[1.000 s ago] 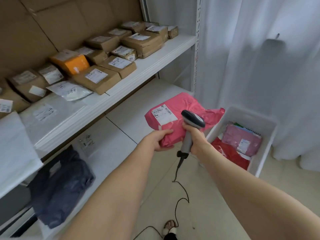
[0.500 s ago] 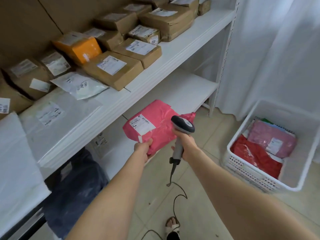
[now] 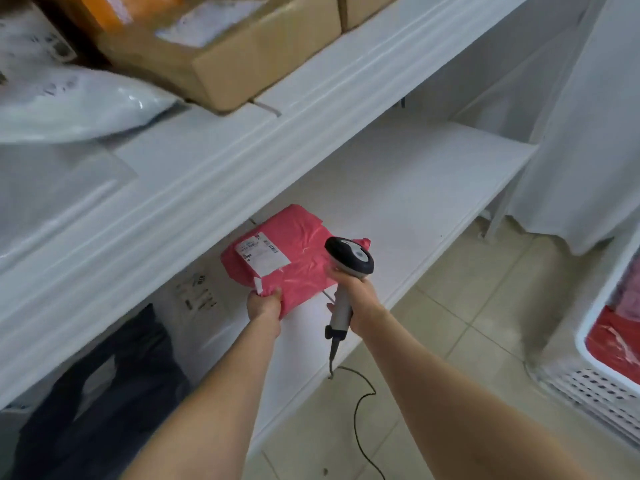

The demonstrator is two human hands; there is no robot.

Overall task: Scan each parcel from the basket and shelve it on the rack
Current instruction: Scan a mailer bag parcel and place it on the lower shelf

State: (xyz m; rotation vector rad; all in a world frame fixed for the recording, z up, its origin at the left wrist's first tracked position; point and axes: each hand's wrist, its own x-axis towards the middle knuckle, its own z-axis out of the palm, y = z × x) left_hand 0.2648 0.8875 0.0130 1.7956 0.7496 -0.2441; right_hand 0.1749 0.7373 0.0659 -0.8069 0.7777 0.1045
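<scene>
Left hand (image 3: 264,303) pinches pink parcel (image 3: 289,261) corner over lower shelf (image 3: 415,188) front edge; right hand (image 3: 356,299) grips scanner (image 3: 348,261); bare shelf beyond

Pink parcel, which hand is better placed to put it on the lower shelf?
Left. The left hand grips the pink parcel by its near edge above the lower shelf; the right hand is occupied holding the scanner.

Pink parcel (image 3: 294,258) with white label (image 3: 262,253), grey-black scanner (image 3: 349,261), white rack (image 3: 398,188), brown box (image 3: 221,53)
</scene>
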